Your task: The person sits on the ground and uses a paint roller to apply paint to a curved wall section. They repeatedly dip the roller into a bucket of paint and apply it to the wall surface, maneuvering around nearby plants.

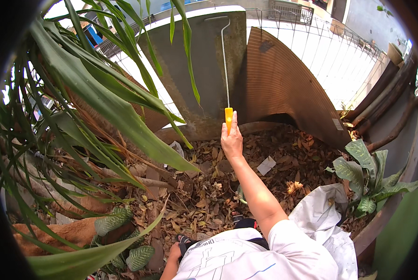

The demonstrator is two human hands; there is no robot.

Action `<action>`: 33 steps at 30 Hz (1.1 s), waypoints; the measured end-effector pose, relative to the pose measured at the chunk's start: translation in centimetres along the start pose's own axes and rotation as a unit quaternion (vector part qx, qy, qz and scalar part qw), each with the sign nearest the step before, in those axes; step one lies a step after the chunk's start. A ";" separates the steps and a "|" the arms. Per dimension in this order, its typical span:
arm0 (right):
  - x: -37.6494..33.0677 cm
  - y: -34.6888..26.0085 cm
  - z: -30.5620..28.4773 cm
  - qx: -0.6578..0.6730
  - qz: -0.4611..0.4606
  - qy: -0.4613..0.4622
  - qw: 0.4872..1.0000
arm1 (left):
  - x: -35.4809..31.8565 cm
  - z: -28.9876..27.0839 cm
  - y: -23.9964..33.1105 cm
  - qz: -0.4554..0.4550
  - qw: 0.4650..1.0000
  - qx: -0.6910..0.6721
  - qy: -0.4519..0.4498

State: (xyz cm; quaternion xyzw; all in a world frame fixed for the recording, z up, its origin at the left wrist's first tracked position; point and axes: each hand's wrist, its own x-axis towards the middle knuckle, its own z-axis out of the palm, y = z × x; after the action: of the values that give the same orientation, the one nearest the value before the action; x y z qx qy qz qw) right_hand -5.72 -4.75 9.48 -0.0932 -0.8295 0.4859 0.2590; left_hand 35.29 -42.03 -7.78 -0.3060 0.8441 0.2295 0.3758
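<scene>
Big plant with long green leaves [97, 98] fills the left side; grey wall [209, 60] stands ahead with a pale top edge; brown corrugated sheet [283, 74] leans just right of it, its right edge curving down toward the ground; dead leaves [290, 149] cover the soil between wall and person; white shirt [246, 261] at bottom centre, crumpled white sheet [314, 210] just right of it; low plant with mottled leaves [354, 169] further right, near the rim.

Right arm stretched straight forward; paint roller [226, 74] is in the right hand [232, 141], fingers wrapped round its yellow handle [228, 115], one lying up along it; thin metal rod runs up in front of the wall and bends left near the top; can't tell whether the roller end touches the wall; left hand can't be made out, so finger state unknown; some bare skin shows left of the shirt, limb unclear; dark sandal [185, 242] beside it; pale paper scrap [266, 165] on the leaves, right of the forearm.
</scene>
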 end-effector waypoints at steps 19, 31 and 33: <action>0.8 0.1 -0.2 0.031 -0.008 0.006 0.999 | -1.1 -1.1 2.7 -0.023 0.998 -0.052 0.016; 1.7 -1.2 -0.3 0.024 0.004 -0.010 1.000 | -0.3 -0.1 1.2 0.052 0.997 -0.046 0.038; 1.6 -0.7 -0.5 0.001 0.005 -0.007 1.000 | -0.7 -0.4 1.9 0.050 0.997 -0.050 0.032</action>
State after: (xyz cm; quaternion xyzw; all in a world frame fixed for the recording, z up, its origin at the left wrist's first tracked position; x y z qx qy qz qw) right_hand -6.72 -4.09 10.80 -0.0940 -0.8305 0.4884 0.2506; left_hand 34.16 -40.71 -6.66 -0.2886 0.8576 0.2797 0.3210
